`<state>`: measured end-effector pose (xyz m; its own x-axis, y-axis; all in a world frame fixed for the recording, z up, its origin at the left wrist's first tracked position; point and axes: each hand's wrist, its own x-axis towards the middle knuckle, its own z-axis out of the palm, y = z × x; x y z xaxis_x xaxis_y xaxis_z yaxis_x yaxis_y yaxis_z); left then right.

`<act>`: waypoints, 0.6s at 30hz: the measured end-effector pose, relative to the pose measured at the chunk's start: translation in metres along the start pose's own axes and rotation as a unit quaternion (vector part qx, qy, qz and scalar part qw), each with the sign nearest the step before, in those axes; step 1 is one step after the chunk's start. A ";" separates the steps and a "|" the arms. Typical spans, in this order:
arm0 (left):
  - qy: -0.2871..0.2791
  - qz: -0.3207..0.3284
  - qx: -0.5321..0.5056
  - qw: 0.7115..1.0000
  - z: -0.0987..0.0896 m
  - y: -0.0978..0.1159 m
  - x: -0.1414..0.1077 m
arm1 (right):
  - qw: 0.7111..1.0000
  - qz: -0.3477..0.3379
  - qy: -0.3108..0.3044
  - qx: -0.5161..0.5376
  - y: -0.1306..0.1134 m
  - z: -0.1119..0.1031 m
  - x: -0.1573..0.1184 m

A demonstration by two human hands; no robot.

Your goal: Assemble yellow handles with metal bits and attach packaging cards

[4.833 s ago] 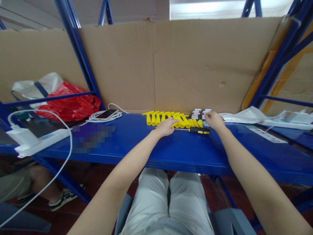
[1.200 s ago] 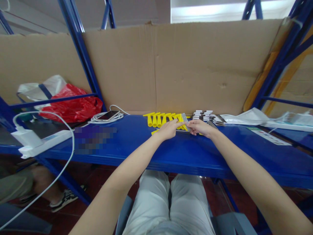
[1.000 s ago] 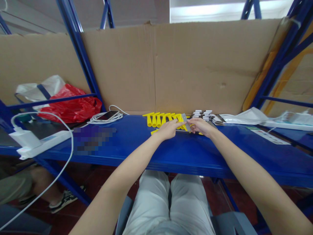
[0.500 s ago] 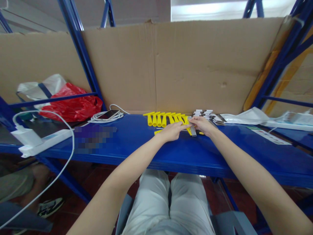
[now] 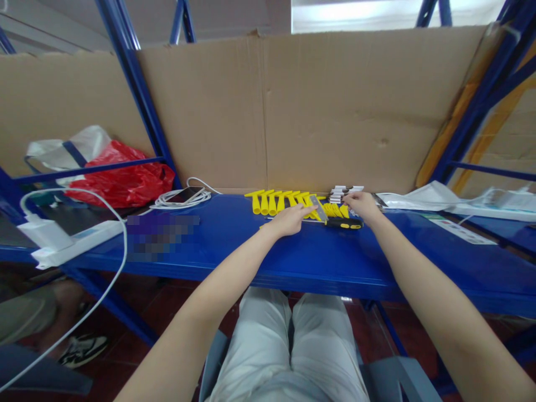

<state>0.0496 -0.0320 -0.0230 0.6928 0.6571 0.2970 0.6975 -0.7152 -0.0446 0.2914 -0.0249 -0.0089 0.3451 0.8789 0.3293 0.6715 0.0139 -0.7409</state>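
My left hand (image 5: pixel 290 220) is closed at the near side of the yellow pieces, its fingertips on a flat grey metal strip (image 5: pixel 319 208). Farther right, my right hand (image 5: pixel 363 205) has its fingers pinched together beside the stack of small white-and-dark pieces (image 5: pixel 338 193); what lies between the fingertips is too small to make out. Yellow T-shaped handles (image 5: pixel 264 204) lie in a row along the back of the table. Smaller yellow pieces (image 5: pixel 334 210) sit between my hands. A black-and-yellow tool handle (image 5: pixel 343 223) lies just in front of them.
A cardboard sheet (image 5: pixel 314 111) stands behind the blue table (image 5: pixel 234 245). On the left are a power strip (image 5: pixel 84 243), a coiled white cable with a phone (image 5: pixel 184 195) and a red bag (image 5: pixel 129 176). White packaging (image 5: pixel 422 200) and a printed card (image 5: pixel 463 230) lie right.
My right hand has moved away from my left, to the right, toward the white-and-dark stack. The tool handle and smaller yellow pieces now show; the grey strip stays by my left fingers, tilted differently.
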 end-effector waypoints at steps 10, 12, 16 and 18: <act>-0.007 -0.050 -0.005 0.999 -0.003 -0.001 -0.002 | 0.941 0.010 -0.083 -0.329 0.023 0.000 0.016; -0.006 -0.049 -0.004 0.999 -0.004 0.000 -0.002 | 0.933 0.011 -0.086 -0.349 0.021 0.002 0.019; -0.001 -0.046 -0.008 0.999 -0.004 0.001 -0.002 | 0.915 0.012 -0.110 -0.388 0.008 0.006 0.020; -0.002 -0.047 -0.008 0.999 -0.005 0.001 -0.003 | 0.906 0.011 -0.126 -0.405 0.000 0.008 0.019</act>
<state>0.0475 -0.0354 -0.0192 0.6252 0.7221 0.2962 0.7562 -0.6543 -0.0011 0.2930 -0.0039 -0.0077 0.2716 0.9572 0.0999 0.9624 -0.2689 -0.0397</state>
